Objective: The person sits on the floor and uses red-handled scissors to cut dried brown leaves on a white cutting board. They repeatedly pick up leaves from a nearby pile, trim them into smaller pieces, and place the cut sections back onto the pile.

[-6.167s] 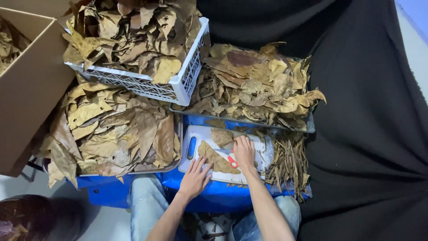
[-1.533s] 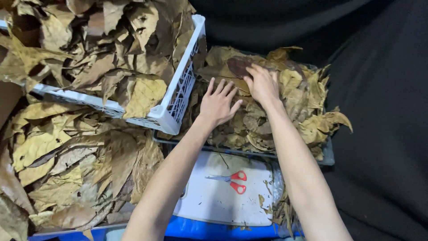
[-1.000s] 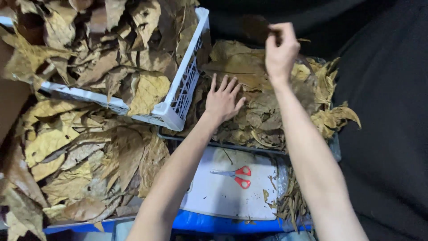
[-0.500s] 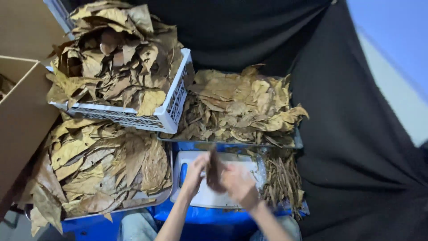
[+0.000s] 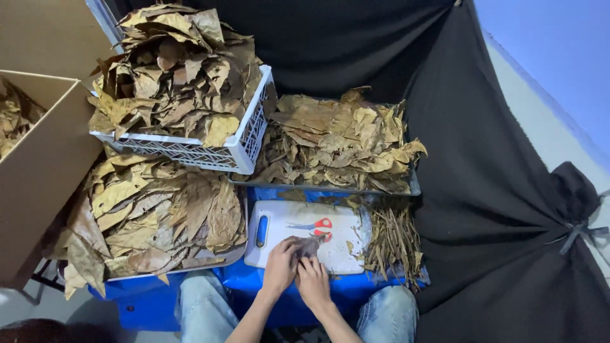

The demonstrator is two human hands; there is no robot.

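Brown leaf lies on the board, apparently pinched by both left hand and right hand, beside scissors.

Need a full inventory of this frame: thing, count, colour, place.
dark leaf: 1, brown, on cutting board, under both hands
cutting board: 1, white, centre bottom
scissors: 1, red handles, on board
basket: 1, white, leaf-filled, upper left
leaf pile: 1, tan, tray behind board
leaf heap: 1, tan, left tray
stems: 1 bundle, brown, right of board
cardboard box: 1, far left
black cloth: right
left hand: on leaf
right hand: on leaf
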